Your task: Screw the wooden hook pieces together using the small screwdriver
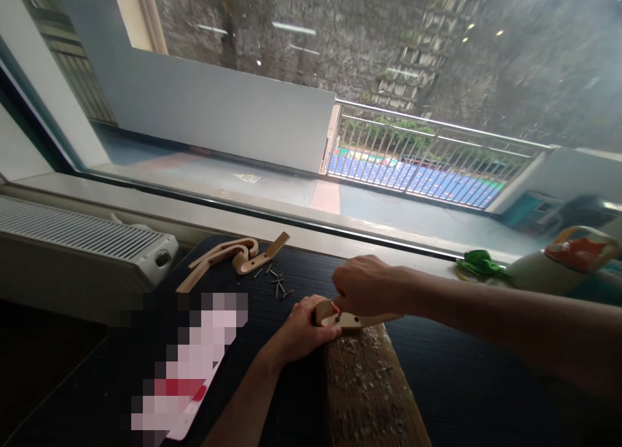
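Note:
A rough wooden board (369,389) lies on the black table (486,376). On its far end rests a light wooden hook (362,320). My left hand (304,327) is closed around the hook's left end, pressing it onto the board. My right hand (365,285) hovers over the hook with fingers pinched on a small dark screw (339,317) that stands in the hook's face. Two more wooden hooks (233,258) lie at the table's far left, with several loose screws (278,284) beside them.
A white radiator (82,240) sits left below the window sill (291,214). A green object (479,264) and a white and orange container (564,259) stand at the right. A pixelated flat item (187,369) lies on the table's left.

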The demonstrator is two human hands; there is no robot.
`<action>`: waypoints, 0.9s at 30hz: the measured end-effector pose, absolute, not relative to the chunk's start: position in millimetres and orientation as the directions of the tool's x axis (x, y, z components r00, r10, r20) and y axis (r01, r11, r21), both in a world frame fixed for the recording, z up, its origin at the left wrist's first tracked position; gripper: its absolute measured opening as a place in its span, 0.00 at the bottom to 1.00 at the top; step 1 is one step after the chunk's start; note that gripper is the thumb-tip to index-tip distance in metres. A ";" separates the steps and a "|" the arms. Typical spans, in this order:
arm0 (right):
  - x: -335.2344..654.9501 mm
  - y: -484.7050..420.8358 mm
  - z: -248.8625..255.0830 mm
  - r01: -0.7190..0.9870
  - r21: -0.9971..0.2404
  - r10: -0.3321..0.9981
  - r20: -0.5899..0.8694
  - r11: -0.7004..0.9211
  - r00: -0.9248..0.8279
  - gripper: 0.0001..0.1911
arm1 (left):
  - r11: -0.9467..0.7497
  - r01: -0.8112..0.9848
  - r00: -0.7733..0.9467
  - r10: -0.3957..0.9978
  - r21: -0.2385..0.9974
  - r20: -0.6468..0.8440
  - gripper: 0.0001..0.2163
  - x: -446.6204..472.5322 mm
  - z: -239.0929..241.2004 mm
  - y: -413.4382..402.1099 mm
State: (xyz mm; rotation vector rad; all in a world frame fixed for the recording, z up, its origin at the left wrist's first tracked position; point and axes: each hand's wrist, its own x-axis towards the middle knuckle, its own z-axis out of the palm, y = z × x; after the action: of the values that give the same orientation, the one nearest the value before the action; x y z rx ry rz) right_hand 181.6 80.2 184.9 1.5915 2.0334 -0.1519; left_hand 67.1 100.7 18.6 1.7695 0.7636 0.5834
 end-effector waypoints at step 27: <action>175.1 73.1 192.0 0.717 0.204 0.676 -0.572 0.667 -0.466 0.07 | -0.204 0.210 0.677 0.736 0.956 0.009 0.11 65.5 18.2 101.5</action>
State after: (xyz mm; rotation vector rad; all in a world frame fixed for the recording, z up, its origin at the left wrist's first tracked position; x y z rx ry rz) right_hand 175.1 73.1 192.0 1.0702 2.2501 -0.0854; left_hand 65.5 101.5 18.2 1.7504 0.7620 0.5752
